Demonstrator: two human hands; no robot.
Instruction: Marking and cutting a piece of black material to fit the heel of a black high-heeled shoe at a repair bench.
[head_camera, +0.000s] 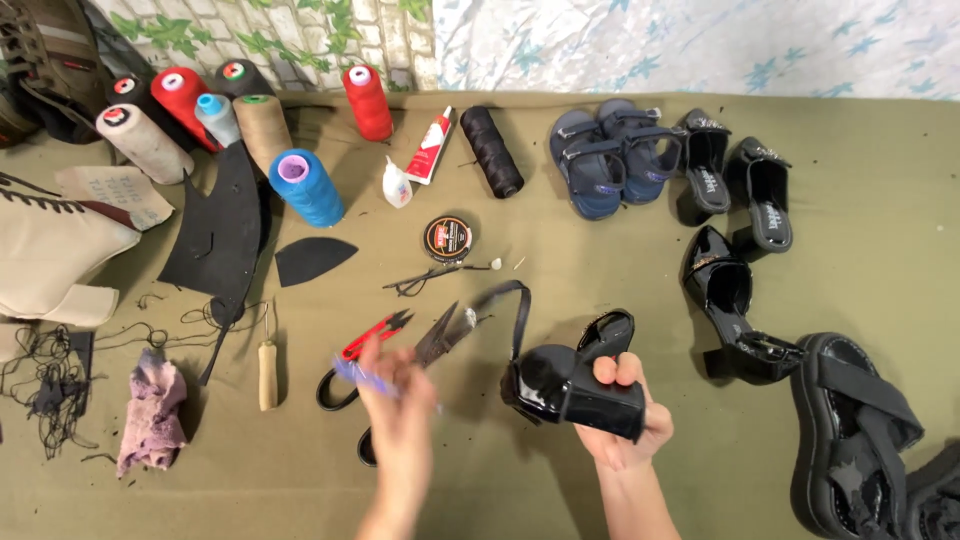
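My right hand (622, 420) grips the black heel (578, 385) sole-up, exposing it. My left hand (392, 392), blurred, pinches a purple tool (352, 372) beside the scissors (440, 338).

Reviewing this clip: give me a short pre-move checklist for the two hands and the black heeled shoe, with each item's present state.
1. Right hand grips the black heeled shoe by its block heel: ok.
2. Shoe lifted clear of the green table cloth: cannot tell.
3. Shoe strap hangs free, not snagged on the scissors: ok.
4. Left hand has a firm hold on the small purple object: cannot tell, motion blur.
5. Red thread snips lie beside the left hand, within reach: ok.
6. Wooden-handled awl lies apart from both hands: ok.
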